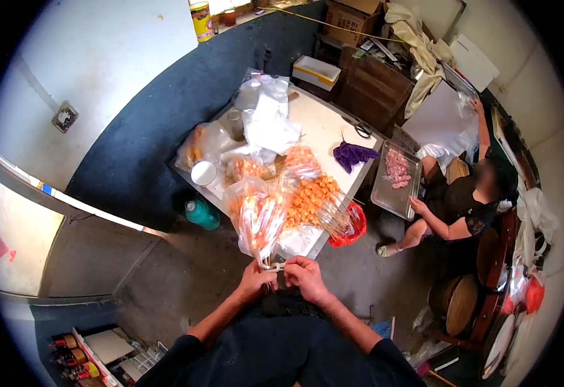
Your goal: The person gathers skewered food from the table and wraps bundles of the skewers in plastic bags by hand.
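Near the front edge of the white table (pixel 324 129), my left hand (pixel 256 282) is closed around the gathered neck of a clear plastic bag (pixel 261 222) full of skewers, whose stick ends poke out below. My right hand (pixel 303 277) is pinched beside it on a white tie (pixel 274 266) that loops round the bag's neck. Just beyond, orange skewered pieces (pixel 311 200) lie in a pile, their sticks pointing right. More bagged skewers (pixel 301 161) rest behind them.
A seated person (pixel 475 193) at the right holds a metal tray (pixel 395 197) of pink pieces. Scissors (pixel 362 130), a purple cloth (pixel 354 155), a white cup (pixel 203 173) and plastic bags (pixel 270 129) are on the table. Beside it are a red bag (pixel 353 229) and a teal bottle (pixel 202 215).
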{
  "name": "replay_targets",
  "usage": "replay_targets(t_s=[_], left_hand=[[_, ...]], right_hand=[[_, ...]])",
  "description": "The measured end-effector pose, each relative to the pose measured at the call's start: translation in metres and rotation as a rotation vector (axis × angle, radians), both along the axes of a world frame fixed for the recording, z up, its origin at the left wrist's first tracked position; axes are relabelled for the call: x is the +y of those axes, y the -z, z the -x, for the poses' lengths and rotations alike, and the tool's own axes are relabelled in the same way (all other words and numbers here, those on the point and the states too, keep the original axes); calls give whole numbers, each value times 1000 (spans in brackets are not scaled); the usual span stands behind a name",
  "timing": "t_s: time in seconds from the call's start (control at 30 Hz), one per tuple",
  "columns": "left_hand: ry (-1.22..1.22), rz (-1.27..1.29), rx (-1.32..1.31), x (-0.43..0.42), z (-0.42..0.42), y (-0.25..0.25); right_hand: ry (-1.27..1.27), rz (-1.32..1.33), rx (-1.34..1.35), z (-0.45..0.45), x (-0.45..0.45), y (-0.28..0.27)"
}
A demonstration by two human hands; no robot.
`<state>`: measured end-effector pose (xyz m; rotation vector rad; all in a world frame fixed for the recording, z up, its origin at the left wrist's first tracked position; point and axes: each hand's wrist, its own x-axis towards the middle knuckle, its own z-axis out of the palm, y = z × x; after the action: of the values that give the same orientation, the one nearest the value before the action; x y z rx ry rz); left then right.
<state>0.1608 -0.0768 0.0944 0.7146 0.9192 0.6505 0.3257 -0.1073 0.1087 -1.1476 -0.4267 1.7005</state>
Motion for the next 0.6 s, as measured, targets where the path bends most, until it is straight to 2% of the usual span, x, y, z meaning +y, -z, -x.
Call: replay_targets(t_s=[0.07,0.13,0.2,0.27,0.3,0.4,0.5,0.57,0.6], left_hand=[[62,-41,-62,1,6,4],[114,-54,-77,3,8,3],[82,-81,-27,3,5,1],[-95,-170,27,6,-3,4],[-98,-159,-52,8,0,25],[-126,-334,93,18,-6,34],[-148,-631,353,35,-6,48],[-107,-666,438,48,-4,59],[-103,-772,492,51,-7,53]], right_hand=[[26,13,85,0,2,-5],[-90,26,315,-3,1,-14],[-116,46,328,-2,2,-16],[-305,-1,218,-1,4,-17],[-306,-15,161,3,4,-19],[-411,-196,-59,5,13,-19],[-410,-245,-138,9,21,-22],[-380,-302,-183,13,26,-18],[-360,-355,-223,14,28,-17]])
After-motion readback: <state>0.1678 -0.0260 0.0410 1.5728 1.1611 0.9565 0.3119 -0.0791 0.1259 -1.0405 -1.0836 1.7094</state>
